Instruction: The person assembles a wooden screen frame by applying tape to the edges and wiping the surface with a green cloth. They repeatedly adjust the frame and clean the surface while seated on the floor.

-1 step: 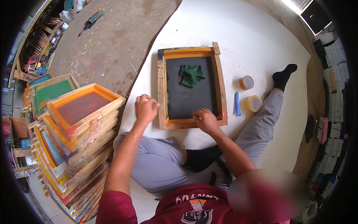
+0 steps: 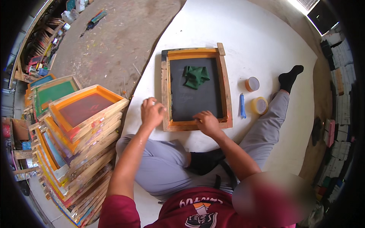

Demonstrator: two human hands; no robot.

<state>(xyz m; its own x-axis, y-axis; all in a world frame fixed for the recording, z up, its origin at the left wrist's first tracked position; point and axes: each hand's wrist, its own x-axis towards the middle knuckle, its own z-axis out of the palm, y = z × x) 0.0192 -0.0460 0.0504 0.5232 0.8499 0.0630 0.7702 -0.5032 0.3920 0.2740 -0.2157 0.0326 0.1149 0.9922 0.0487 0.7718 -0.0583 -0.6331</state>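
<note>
You're sitting on the white sheet (image 2: 243, 26) with the wooden screen frame (image 2: 164, 87) lying flat in front of you, its dark mesh (image 2: 197, 102) facing up. A crumpled green cloth (image 2: 195, 76) is sitting inside the frame, on the mesh near the far edge. Your right hand (image 2: 207, 122) is pressing down on the frame's near rail, fingers curled over it. Your left hand (image 2: 152, 112) is hovering just beside the frame's left rail, fingers loosely bent, gripping nothing I can make out. Right of the frame, a blue cutter (image 2: 242, 105) and two tape rolls (image 2: 260, 105) are lying close together. On your left, a stack of frames (image 2: 81, 114) is crowding the sheet's edge; beyond the frame, bare sheet is stretching away.
</note>
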